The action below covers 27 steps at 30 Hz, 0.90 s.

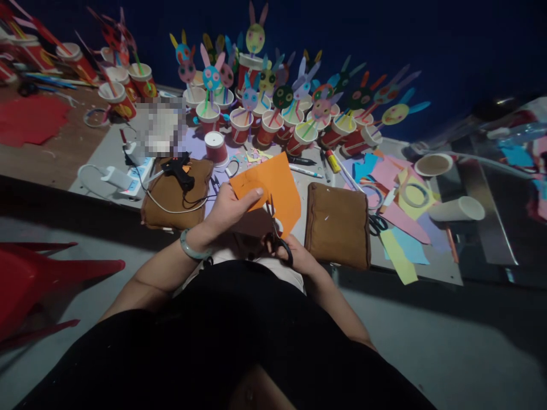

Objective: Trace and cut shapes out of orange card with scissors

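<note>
My left hand (228,208) pinches a sheet of orange paper (284,191) near its left edge, thumb on top. A bangle circles that wrist. In my right hand (297,256) is a pair of black-handled scissors (282,247), its fingers in the loops. The blades point up and lie against the paper's lower part, parted a little around a cut there. Behind the paper, small paper scraps (258,155) lie on the table, close to a white-topped red paper cup (216,148) turned upside down.
Brown cushions (337,225) flank my hands, with a black glue gun (182,171) on the left one. Rabbit-faced paper cups (269,126) crowd the back. Coloured paper (397,250), a tape roll (414,195) and cardboard tubes (457,209) lie right. A power strip (139,176) and red stool (38,279) are left.
</note>
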{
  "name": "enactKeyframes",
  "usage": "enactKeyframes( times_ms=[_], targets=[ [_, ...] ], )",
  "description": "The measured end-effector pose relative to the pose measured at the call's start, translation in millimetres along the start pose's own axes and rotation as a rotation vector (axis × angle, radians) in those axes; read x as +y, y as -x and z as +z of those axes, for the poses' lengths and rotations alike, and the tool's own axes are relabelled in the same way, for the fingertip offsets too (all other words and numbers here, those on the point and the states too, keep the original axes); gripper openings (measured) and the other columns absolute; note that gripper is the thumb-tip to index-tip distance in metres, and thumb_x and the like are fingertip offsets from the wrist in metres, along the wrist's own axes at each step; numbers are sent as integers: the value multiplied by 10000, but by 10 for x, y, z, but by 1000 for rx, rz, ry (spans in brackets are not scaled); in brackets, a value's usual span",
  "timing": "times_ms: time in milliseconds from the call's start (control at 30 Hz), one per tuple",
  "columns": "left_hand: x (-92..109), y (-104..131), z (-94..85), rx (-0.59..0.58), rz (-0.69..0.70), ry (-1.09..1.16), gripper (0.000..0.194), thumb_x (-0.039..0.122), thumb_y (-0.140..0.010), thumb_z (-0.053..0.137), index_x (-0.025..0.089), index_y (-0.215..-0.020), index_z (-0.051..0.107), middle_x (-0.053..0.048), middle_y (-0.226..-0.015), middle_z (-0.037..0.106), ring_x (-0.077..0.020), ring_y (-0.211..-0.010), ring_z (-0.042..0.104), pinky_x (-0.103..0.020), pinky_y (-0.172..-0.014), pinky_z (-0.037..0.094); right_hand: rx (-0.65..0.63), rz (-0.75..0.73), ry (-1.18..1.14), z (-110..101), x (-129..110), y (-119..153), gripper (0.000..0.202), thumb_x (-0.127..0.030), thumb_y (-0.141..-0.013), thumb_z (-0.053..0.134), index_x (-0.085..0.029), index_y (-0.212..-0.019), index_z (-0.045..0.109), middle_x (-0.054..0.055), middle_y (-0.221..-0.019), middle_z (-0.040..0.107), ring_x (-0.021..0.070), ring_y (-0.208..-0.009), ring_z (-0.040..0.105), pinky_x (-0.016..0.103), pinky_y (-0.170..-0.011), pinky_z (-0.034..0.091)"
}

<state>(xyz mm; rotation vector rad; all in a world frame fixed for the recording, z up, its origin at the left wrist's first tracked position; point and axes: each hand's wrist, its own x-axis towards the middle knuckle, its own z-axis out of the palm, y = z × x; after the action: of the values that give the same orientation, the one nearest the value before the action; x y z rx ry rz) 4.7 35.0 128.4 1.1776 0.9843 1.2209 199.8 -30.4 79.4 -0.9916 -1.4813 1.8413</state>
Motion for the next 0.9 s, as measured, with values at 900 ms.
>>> enactKeyframes(
  times_ms=[900],
  targets=[
    [99, -74, -131, -118, -28, -35, 428, 478, -693, 805, 133, -932, 717, -82, -910, 760, -184, -859, 708, -286, -782, 599, -71, 62, 148, -165, -188, 114, 558, -696, -737, 715, -176, -709, 515, -38, -682, 430, 94, -641, 348, 242, -572, 303]
  ],
)
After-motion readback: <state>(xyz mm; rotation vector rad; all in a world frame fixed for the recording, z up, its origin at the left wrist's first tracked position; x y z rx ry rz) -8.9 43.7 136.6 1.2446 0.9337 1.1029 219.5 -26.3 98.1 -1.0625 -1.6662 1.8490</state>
